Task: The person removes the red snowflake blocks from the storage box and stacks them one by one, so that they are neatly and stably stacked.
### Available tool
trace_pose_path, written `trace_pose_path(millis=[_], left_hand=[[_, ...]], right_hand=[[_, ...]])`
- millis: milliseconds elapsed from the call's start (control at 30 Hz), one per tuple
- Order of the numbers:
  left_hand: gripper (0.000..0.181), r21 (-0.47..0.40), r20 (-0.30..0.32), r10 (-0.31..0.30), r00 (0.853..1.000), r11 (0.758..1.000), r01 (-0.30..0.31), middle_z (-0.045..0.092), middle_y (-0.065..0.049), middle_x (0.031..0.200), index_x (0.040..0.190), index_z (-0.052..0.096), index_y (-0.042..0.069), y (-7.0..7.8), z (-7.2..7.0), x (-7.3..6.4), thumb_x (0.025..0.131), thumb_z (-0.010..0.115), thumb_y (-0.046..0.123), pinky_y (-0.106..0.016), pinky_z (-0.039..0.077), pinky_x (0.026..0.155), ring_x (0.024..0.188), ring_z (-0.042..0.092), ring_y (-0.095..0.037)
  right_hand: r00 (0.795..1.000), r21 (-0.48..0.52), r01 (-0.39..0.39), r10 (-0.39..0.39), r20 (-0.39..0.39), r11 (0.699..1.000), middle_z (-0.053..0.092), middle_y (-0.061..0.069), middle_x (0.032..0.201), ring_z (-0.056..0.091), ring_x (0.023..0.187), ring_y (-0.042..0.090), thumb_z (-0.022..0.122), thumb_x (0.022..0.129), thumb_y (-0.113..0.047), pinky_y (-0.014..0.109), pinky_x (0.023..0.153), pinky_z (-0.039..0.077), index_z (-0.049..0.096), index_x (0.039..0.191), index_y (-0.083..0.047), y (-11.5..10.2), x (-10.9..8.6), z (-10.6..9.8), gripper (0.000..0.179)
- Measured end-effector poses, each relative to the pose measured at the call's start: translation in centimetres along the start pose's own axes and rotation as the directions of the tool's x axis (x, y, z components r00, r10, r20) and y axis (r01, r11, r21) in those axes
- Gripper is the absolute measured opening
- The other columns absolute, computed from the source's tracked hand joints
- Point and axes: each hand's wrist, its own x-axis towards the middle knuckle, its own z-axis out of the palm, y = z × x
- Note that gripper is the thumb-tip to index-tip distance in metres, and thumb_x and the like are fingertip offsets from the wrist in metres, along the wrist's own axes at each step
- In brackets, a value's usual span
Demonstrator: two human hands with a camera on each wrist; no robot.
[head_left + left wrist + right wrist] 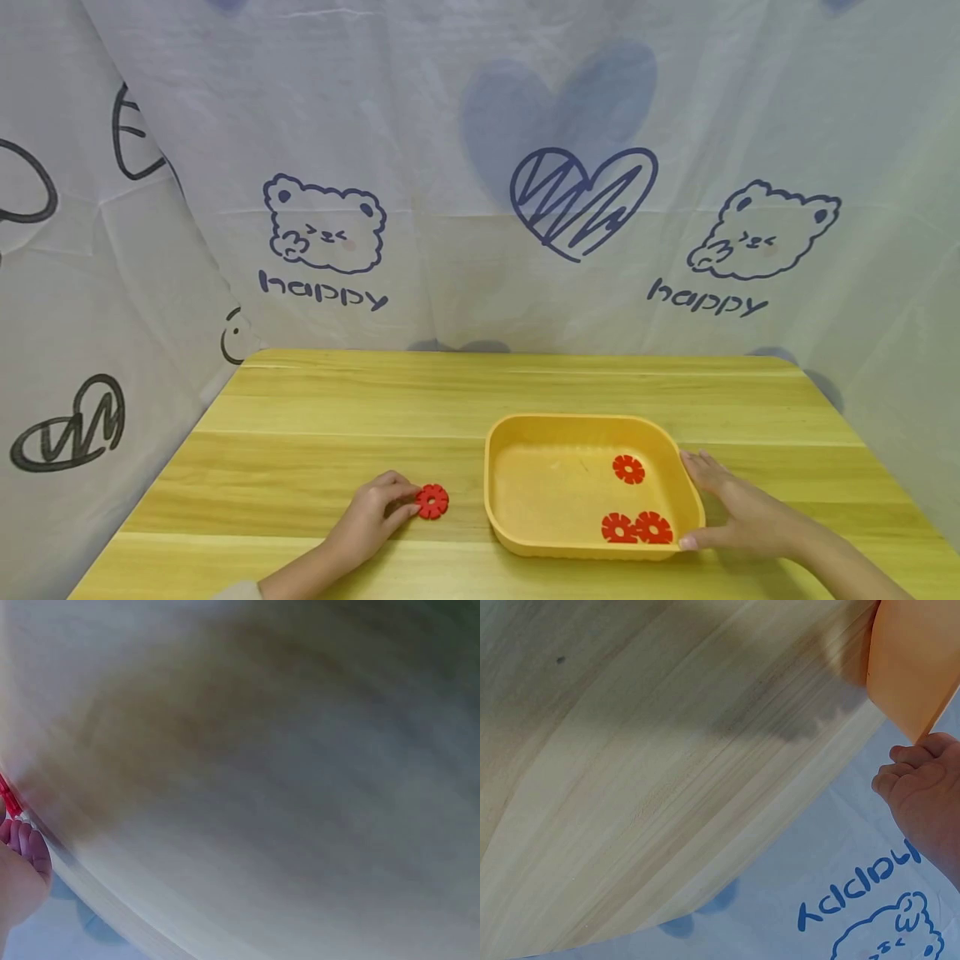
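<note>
In the head view my left hand (371, 515) pinches a red snowflake-shaped building disc (432, 502) between thumb and fingers, just left of a yellow plastic basin (573, 550). The left wrist view catches only part of this hand (22, 870) and a red sliver of the disc (9, 799) at its left edge. My right hand (750, 512) holds the basin's right end, thumb by the front corner and fingertips at the rim farther back. Inside the basin lie three more red discs: one disc (628, 469) alone, and a pair, one disc (618, 527) touching another disc (653, 527).
Everything stands on a light wooden table (300, 400) with rounded far corners. Behind it hangs a pale cloth (450, 275) printed with bears and hearts, which continues along the left and right sides.
</note>
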Motion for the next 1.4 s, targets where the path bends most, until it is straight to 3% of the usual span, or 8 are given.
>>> trace_pose_path(millis=[433, 1033, 1400], left_hand=[[0.017, -0.014, 0.03, -0.003, 1.0, 1.0, 0.003, 0.063, -0.004, 0.091, 0.097, 0.069, -0.002, 0.09, -0.35, 0.13, 0.081, 0.068, 0.004, -0.017, 0.052, 0.067, 0.08, 0.059, -0.008], [0.019, 0.001, -0.024, 0.046, 0.999, 0.999, -0.046, 0.064, -0.004, 0.092, 0.097, 0.069, -0.002, -0.28, -0.7, -0.23, 0.08, 0.069, 0.007, -0.02, 0.054, 0.07, 0.08, 0.062, -0.012], [0.021, -0.021, 0.034, 0.007, 0.999, 1.0, -0.007, 0.063, -0.004, 0.093, 0.099, 0.068, -0.003, 0.06, -0.65, -0.02, 0.08, 0.068, 0.005, -0.018, 0.053, 0.069, 0.081, 0.06, -0.009]], right_hand=[[1.0, 0.001, -0.013, 0.013, -0.003, 1.0, 0.013, 0.039, 0.144, 0.012, 0.127, 0.062, 0.074, 0.072, -0.042, 0.073, 0.096, 0.019, 0.021, 0.14, 0.014, -0.32, 0.02, -0.42, 0.103], [1.0, -0.002, -0.011, 0.011, -0.008, 1.0, 0.015, 0.039, 0.143, 0.014, 0.127, 0.062, 0.075, 0.071, -0.042, 0.073, 0.096, 0.02, 0.022, 0.139, 0.015, -0.35, 0.05, -0.42, 0.103], [1.0, -0.001, -0.006, 0.006, -0.012, 1.0, 0.016, 0.039, 0.143, 0.013, 0.127, 0.062, 0.076, 0.071, -0.039, 0.073, 0.096, 0.019, 0.022, 0.139, 0.014, -0.32, 0.01, -0.22, 0.102]])
